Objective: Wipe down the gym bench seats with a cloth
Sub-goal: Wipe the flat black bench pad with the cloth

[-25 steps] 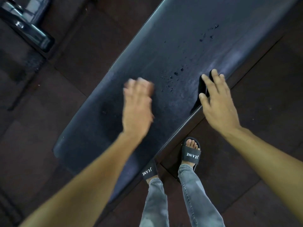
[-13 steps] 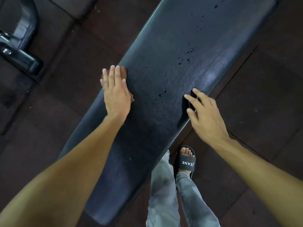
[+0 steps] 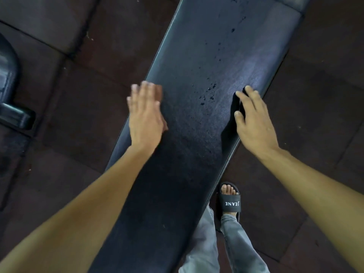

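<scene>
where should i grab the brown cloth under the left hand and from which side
Probably the exposed corner of the brown cloth past the fingertips of the left hand, pinched from above on the side toward the middle of the bench pad. It lies flat and thin under the palm at the pad's left edge, so little else is free to grasp.

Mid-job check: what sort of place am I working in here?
Most likely a gym. A long black padded bench runs across the view, the floor is dark rubber-looking tiles, and a piece of black equipment sits at the left edge. The left hand presses a cloth on the bench.
</scene>
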Action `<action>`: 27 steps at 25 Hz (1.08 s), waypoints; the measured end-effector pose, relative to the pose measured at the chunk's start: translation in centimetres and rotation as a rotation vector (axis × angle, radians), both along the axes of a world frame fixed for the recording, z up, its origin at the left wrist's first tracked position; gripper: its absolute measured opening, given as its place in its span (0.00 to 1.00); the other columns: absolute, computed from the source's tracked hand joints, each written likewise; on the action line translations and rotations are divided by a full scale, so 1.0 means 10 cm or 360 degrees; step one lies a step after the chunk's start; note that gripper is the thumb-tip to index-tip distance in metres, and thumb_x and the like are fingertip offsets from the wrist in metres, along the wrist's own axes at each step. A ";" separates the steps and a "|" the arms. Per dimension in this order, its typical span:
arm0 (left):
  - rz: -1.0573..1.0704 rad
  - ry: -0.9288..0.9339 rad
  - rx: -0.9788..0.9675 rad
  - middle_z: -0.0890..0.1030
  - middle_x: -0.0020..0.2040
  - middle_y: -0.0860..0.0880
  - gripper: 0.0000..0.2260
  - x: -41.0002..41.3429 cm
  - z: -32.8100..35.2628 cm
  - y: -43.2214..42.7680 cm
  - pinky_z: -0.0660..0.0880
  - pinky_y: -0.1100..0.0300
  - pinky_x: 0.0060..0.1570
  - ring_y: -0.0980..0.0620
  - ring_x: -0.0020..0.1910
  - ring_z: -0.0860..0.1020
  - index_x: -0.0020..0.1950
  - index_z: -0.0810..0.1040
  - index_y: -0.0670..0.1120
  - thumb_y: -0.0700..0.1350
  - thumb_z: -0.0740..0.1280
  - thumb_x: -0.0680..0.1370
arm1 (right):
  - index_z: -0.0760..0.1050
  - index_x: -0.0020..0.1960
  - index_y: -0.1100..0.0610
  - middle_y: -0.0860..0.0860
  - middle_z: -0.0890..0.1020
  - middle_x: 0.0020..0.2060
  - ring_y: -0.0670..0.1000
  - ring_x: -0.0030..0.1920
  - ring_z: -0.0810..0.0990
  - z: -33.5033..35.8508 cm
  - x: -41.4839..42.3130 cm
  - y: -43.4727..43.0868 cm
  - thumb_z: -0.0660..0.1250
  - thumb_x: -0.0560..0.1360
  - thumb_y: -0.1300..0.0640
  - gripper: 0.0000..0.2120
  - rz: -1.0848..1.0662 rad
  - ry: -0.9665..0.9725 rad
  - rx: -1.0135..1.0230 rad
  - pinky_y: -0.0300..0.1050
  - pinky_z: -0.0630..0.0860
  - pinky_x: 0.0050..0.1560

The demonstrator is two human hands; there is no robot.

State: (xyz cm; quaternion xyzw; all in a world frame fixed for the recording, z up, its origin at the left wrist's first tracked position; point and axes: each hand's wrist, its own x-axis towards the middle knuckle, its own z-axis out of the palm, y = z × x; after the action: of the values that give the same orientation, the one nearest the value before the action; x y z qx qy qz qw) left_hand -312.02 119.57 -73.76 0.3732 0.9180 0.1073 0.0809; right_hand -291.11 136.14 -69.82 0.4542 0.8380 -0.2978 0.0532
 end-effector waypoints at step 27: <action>-0.0877 0.0006 -0.0081 0.62 0.77 0.43 0.25 0.26 -0.01 1.60 0.51 0.41 0.75 0.40 0.77 0.56 0.76 0.60 0.42 0.38 0.61 0.80 | 0.76 0.64 0.52 0.49 0.72 0.63 0.52 0.63 0.68 -0.03 -0.22 1.48 0.60 0.80 0.61 0.15 -0.0212 0.0260 0.0062 0.48 0.70 0.65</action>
State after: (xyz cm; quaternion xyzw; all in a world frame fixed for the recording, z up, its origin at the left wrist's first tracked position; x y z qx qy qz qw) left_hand -309.45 135.53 -73.89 0.6069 0.7844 0.0574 0.1147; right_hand -293.28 150.95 -70.14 0.4840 0.8132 -0.3203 -0.0442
